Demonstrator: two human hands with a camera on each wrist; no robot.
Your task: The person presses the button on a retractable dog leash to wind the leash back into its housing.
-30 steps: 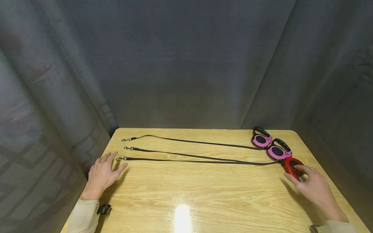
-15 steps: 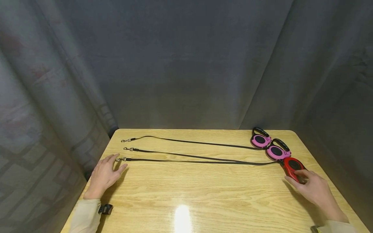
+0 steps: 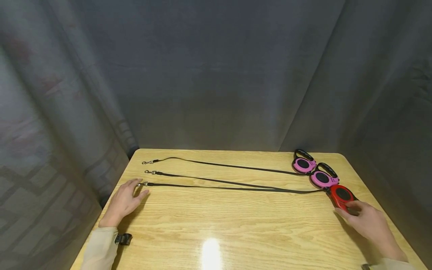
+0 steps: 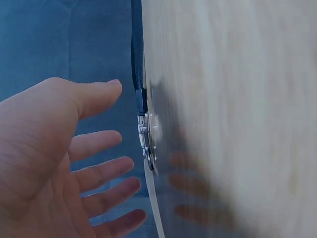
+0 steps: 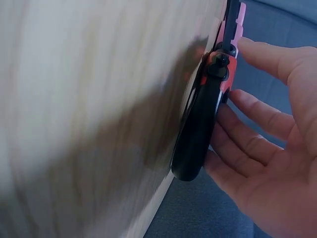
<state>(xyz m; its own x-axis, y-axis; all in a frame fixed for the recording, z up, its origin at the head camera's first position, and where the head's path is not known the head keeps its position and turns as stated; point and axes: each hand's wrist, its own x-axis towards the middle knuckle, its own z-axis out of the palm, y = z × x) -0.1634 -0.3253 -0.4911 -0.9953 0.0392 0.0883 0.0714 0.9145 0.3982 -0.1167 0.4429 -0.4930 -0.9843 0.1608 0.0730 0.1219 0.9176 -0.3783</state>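
Observation:
My left hand reaches over the left side of the table, fingers spread and relaxed. In the left wrist view its thumb and fingers stand apart beside a metal snap hook on a black leash strap. At the right, a red retractable dog leash lies on the table. My right hand is at its near end, fingers loosely bent. In the right wrist view those fingers lie close along the black handle, some fingertips partly hidden, with the thumb extended above.
Two pink retractable leashes lie just beyond the red one, in a slanting row. Their black straps run leftward to snap hooks. The wooden table ends at grey curtains at the back and sides.
My right hand has drawn back slightly toward the near end of the red leash, uncovering its black disc. The left hand has shifted slightly right, now partly covering the nearest hook.

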